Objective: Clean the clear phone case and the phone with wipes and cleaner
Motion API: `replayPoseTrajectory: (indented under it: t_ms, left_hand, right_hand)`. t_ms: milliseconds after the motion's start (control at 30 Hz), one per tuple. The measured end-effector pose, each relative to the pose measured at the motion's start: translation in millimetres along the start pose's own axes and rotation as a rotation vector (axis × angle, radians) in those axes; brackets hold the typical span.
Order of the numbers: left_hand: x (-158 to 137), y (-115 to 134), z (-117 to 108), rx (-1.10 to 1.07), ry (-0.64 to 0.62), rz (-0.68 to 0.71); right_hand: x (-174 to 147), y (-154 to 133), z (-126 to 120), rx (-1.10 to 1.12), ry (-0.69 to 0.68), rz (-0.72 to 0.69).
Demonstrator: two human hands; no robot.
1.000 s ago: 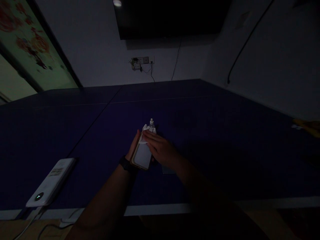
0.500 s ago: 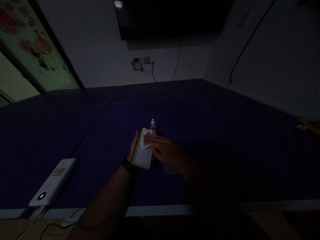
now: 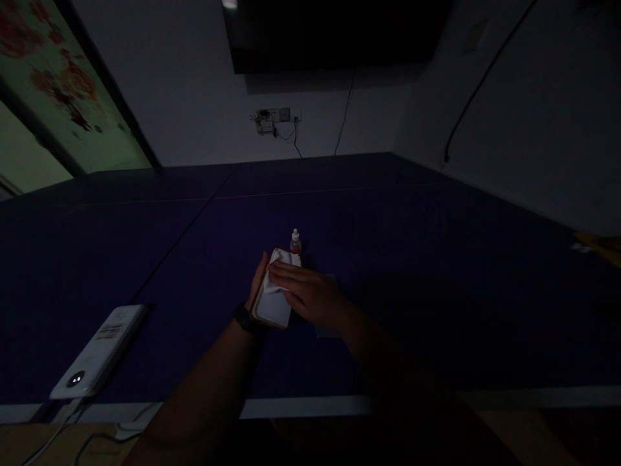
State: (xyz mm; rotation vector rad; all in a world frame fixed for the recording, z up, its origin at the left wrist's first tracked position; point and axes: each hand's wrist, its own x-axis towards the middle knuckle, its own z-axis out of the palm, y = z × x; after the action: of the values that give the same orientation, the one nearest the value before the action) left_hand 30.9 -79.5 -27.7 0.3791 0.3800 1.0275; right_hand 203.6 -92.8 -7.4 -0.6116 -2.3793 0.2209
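Observation:
My left hand [image 3: 257, 281], with a dark watch on its wrist, grips a phone [image 3: 272, 309] from below and along its left edge. The phone has a pale surface facing up and a brownish case rim. My right hand [image 3: 310, 292] presses a white cloth [image 3: 275, 283] flat on the phone's upper part, fingers together over it. Just beyond the phone's top edge stands a small dropper bottle [image 3: 295, 242] with a white cap. Partly hidden under my right hand, a dark flat rectangular object [image 3: 328, 332] lies on the table.
A white power bank [image 3: 99, 353] with a lit display lies at the left on the dark blue table [image 3: 194, 272], cables [image 3: 58, 430] running off its near end. A yellow item [image 3: 601, 244] sits at the far right. Wall sockets [image 3: 279, 116] and a screen [image 3: 334, 35] are ahead.
My right hand has slid the cloth a little to the left across the phone. My left hand still holds the phone in nearly the same place. The view has shifted slightly.

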Motion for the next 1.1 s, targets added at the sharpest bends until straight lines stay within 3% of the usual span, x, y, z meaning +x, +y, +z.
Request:
replayPoseTrajectory:
  t_ms: [167, 333, 467, 667, 833, 933, 1000, 1100]
  left_hand:
    - [1, -1, 2, 0.027, 0.036, -0.05]
    - [0, -2, 3, -0.014, 0.043, 0.015]
    - [-1, -2, 4, 0.037, -0.024, -0.03]
    - [1, -3, 4, -0.022, 0.021, 0.039]
    - [4, -4, -1, -0.007, 0.01, 0.044]
    - [2, -4, 1, -0.001, 0.012, 0.042]
    - [2, -4, 4, -0.003, 0.019, 0.036]
    - [3, -3, 7, -0.04, 0.042, 0.074]
  right_hand:
    - [1, -1, -3, -0.034, 0.042, 0.054]
    - [-1, 1, -8, 0.021, -0.029, -0.05]
    - [-3, 0, -10, 0.006, 0.011, -0.004]
    - [-2, -8, -7, 0.047, -0.054, -0.112]
    - [-1, -10, -8, 0.077, -0.035, -0.038]
    - [-1, -11, -7, 0.132, -0.053, -0.096]
    - [-3, -7, -7, 0.14, 0.001, -0.125]
    - [-7, 1, -11, 0.059, 0.135, -0.06]
